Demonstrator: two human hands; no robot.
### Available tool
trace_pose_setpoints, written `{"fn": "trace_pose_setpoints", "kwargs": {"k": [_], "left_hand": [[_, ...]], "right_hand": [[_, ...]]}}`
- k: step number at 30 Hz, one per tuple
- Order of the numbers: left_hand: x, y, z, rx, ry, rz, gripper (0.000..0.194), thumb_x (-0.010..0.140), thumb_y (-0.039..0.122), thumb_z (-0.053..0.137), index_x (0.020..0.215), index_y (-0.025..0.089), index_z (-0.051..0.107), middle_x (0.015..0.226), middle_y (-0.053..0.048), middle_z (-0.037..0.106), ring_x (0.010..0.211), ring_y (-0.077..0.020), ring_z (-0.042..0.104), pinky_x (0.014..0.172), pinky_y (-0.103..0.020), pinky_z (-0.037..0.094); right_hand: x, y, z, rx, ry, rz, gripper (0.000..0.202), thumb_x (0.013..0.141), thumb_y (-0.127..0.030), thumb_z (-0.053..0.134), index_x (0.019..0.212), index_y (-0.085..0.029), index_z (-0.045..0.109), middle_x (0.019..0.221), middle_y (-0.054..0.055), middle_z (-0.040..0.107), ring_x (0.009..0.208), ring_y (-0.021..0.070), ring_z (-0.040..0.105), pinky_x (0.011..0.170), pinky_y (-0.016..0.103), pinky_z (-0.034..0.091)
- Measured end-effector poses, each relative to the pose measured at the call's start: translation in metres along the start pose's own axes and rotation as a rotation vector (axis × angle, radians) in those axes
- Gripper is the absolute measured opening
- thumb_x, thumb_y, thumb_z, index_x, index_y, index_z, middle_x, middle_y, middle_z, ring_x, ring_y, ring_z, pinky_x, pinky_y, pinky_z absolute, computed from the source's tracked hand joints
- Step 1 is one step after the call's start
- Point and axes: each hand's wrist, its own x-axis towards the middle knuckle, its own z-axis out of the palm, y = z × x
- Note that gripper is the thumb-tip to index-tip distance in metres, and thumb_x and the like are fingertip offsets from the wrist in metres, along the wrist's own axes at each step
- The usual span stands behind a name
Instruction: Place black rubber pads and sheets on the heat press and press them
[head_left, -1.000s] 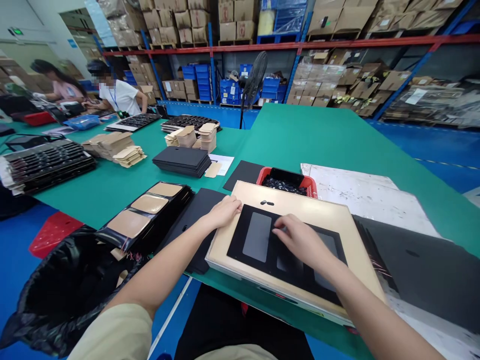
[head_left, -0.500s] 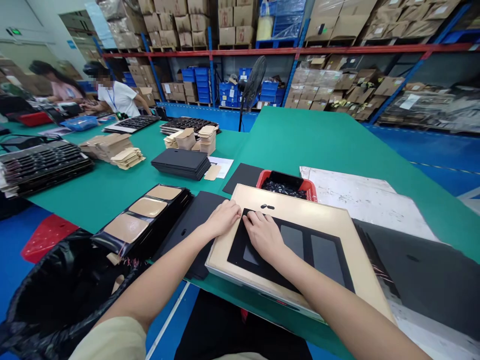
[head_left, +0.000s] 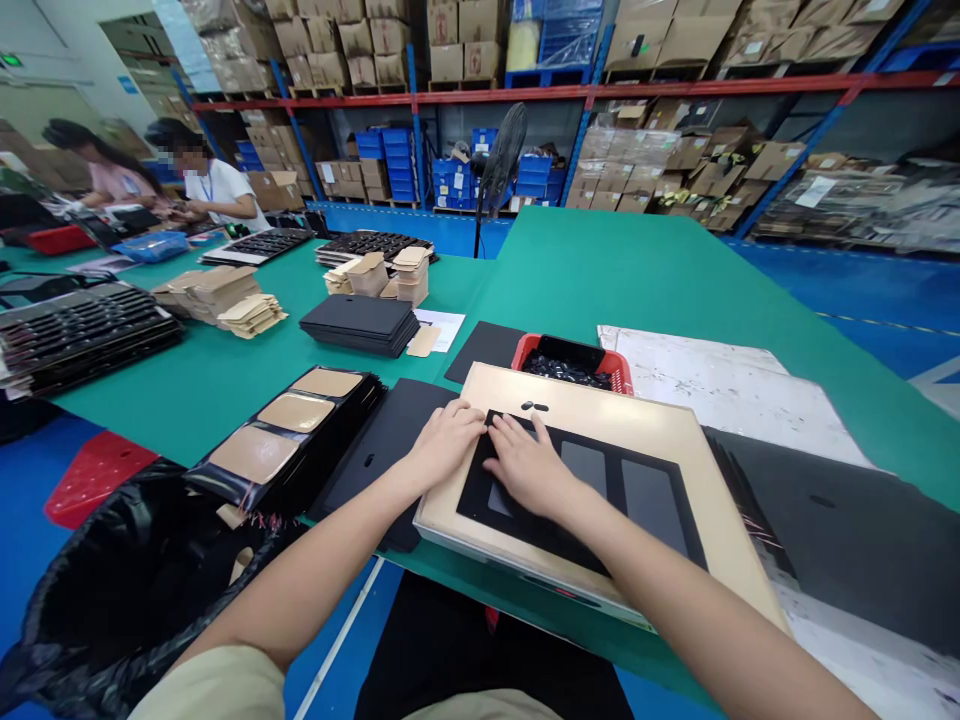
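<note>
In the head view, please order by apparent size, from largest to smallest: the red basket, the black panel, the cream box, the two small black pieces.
1. Cream box
2. Black panel, partly covered by the right hand
3. Red basket
4. Two small black pieces; too alike to rank between themselves

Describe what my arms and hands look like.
Left hand and right hand: no gloves, no watch or bracelet showing. Both forearms are bare. A pale khaki short sleeve shows on the left; the right sleeve is out of view.
</note>
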Motion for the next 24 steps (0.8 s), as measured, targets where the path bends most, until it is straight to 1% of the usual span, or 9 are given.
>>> {"fn": "trace_pose_setpoints", "kwargs": {"k": [4,7,11,13,14,18,20,22,24], "left_hand": [[0.007,-0.006,0.007,-0.041,-0.004,0.045,0.027,0.092,0.017,0.039,0.107,0.025,0.06,0.135,-0.002,0.05,0.136,-0.0199,0.022,0.099,-0.04,0.032],[0.008,-0.005,0.006,-0.066,-0.028,0.067,0.031,0.09,0.01,0.036,0.107,0.022,0.06,0.136,-0.003,0.051,0.138,-0.0184,0.023,0.102,-0.04,0.031],[0.006,0.0,0.0,-0.043,-0.023,0.074,0.038,0.088,0.005,0.033,0.113,0.02,0.057,0.136,-0.005,0.051,0.136,-0.017,0.028,0.104,-0.038,0.031],[0.003,0.001,-0.001,-0.036,-0.015,0.083,0.04,0.087,0.006,0.033,0.119,0.02,0.054,0.137,-0.007,0.05,0.134,-0.0175,0.032,0.104,-0.038,0.032],[0.001,0.0,-0.001,-0.031,-0.012,0.086,0.043,0.087,0.006,0.032,0.121,0.02,0.053,0.138,-0.007,0.049,0.134,-0.0177,0.032,0.104,-0.038,0.033],[0.0,-0.008,0.003,0.017,-0.033,0.091,0.052,0.084,0.005,0.03,0.127,0.024,0.051,0.142,-0.003,0.044,0.135,-0.0165,0.032,0.106,-0.037,0.031],[0.004,-0.012,0.004,0.046,-0.059,0.096,0.053,0.083,0.005,0.028,0.127,0.024,0.052,0.141,-0.002,0.044,0.135,-0.0169,0.032,0.107,-0.038,0.031],[0.008,-0.014,0.004,0.075,-0.071,0.099,0.052,0.084,0.008,0.027,0.125,0.023,0.055,0.14,-0.002,0.046,0.135,-0.0183,0.033,0.106,-0.039,0.032],[0.01,-0.012,0.002,0.102,-0.07,0.102,0.047,0.087,0.015,0.027,0.123,0.022,0.057,0.139,-0.002,0.047,0.136,-0.0208,0.03,0.106,-0.04,0.032]], "right_hand": [[-0.044,-0.043,0.017,0.031,-0.017,-0.134,0.064,0.094,-0.047,0.036,0.139,-0.001,0.036,0.145,0.02,0.026,0.137,0.0305,0.02,0.11,0.059,0.011],[-0.066,-0.07,0.028,0.043,0.014,-0.132,0.073,0.091,-0.053,0.039,0.139,0.002,0.034,0.146,0.021,0.019,0.138,0.0327,0.016,0.11,0.06,0.013],[-0.073,-0.071,0.018,0.141,-0.004,-0.164,0.068,0.093,-0.053,0.034,0.142,-0.007,0.032,0.148,0.014,0.021,0.138,0.0283,0.017,0.11,0.059,0.014],[-0.075,-0.052,0.009,0.192,-0.017,-0.166,0.062,0.095,-0.051,0.03,0.144,-0.014,0.029,0.149,0.009,0.023,0.139,0.0239,0.018,0.111,0.057,0.013],[-0.078,-0.037,0.007,0.197,-0.01,-0.107,0.06,0.095,-0.049,0.028,0.145,-0.016,0.028,0.149,0.007,0.022,0.139,0.0228,0.018,0.111,0.056,0.013],[-0.099,0.041,0.012,0.101,0.079,0.454,0.06,0.095,-0.046,0.026,0.146,-0.013,0.025,0.15,0.013,0.02,0.139,0.0255,0.017,0.11,0.056,0.013],[-0.116,0.077,0.018,0.053,0.082,0.641,0.063,0.095,-0.046,0.026,0.146,-0.008,0.024,0.147,0.017,0.026,0.138,0.0267,0.021,0.109,0.055,0.014],[-0.129,0.101,0.02,0.021,0.069,0.687,0.064,0.095,-0.046,0.026,0.145,-0.006,0.024,0.146,0.018,0.029,0.137,0.0261,0.023,0.11,0.054,0.011],[-0.136,0.112,0.018,0.008,0.055,0.668,0.064,0.095,-0.047,0.024,0.145,-0.006,0.024,0.146,0.016,0.03,0.137,0.0242,0.023,0.111,0.053,0.006]]}}
